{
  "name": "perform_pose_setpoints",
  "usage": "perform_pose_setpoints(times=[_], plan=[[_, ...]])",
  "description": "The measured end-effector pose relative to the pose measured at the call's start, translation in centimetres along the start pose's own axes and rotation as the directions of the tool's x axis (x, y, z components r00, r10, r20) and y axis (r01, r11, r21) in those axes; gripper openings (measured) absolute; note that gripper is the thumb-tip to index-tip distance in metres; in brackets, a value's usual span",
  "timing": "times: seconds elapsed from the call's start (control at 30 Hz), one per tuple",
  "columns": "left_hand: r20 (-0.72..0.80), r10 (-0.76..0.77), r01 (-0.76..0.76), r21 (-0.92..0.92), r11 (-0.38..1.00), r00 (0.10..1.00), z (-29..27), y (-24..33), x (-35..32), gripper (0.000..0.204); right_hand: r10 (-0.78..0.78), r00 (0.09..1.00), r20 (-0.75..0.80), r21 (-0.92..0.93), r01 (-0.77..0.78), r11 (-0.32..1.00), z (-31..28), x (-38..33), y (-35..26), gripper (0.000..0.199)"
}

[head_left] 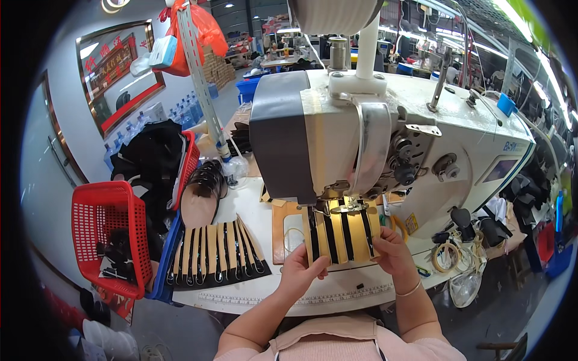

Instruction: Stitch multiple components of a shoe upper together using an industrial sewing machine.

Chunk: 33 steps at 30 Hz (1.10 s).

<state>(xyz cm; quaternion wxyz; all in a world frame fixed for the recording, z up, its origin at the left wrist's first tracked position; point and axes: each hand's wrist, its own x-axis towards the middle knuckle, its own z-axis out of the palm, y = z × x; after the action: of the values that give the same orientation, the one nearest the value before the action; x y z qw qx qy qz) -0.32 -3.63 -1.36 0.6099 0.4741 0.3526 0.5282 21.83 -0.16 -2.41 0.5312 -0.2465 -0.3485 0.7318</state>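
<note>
Both my hands are at a panel of gold-tan strips with black bands, lying under the needle area of a white and dark-grey sewing machine. My left hand pinches its near left corner, thumb on top. My right hand grips its right edge with thumb and fingers. The panel's far edge is hidden beneath the presser foot. To the left, a similar fan of tan and black strips rests on the white table. Orange-handled scissors lie just beyond my right hand.
A red basket with black pieces stands at the left, beside a blue bin. Stacked dark shoe parts sit behind the striped fan. Rolls of tape are at the right edge. A ruler strip follows the table's front.
</note>
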Motion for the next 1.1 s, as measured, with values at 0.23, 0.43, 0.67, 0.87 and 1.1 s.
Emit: perform_pose_setpoints(times=[0.23, 0.43, 0.67, 0.87, 1.1], plan=[[-0.004, 0.029, -0.029, -0.032, 0.999, 1.0, -0.6, 1.1, 2.7, 0.013, -0.032, 0.998, 0.046, -0.004, 0.032, 0.999, 0.5, 2.5, -0.9, 0.014], [-0.041, 0.023, -0.023, -0.013, 1.0, 0.999, -0.7, 2.0, 4.7, 0.013, -0.036, 0.997, -0.071, -0.022, 0.035, 0.999, 1.1, 4.0, -1.6, 0.013], [-0.06, 0.045, -0.043, 0.046, 0.998, 0.997, -2.4, 1.6, 7.9, 0.013, -0.084, 0.996, 0.035, 0.076, 0.082, 0.994, -0.2, 7.1, -1.2, 0.009], [0.036, -0.144, 0.143, -0.487, 0.862, 0.989, -3.9, 1.8, 10.5, 0.013, -0.022, 0.994, -0.108, 0.13, 0.036, 0.991, 0.2, 8.5, -1.2, 0.004], [-0.129, -0.139, 0.071, -0.433, 0.899, 0.982, -3.2, 2.4, 10.9, 0.014, 0.087, 0.959, -0.27, 0.238, -0.021, 0.971, -0.2, 4.8, 4.4, 0.017]])
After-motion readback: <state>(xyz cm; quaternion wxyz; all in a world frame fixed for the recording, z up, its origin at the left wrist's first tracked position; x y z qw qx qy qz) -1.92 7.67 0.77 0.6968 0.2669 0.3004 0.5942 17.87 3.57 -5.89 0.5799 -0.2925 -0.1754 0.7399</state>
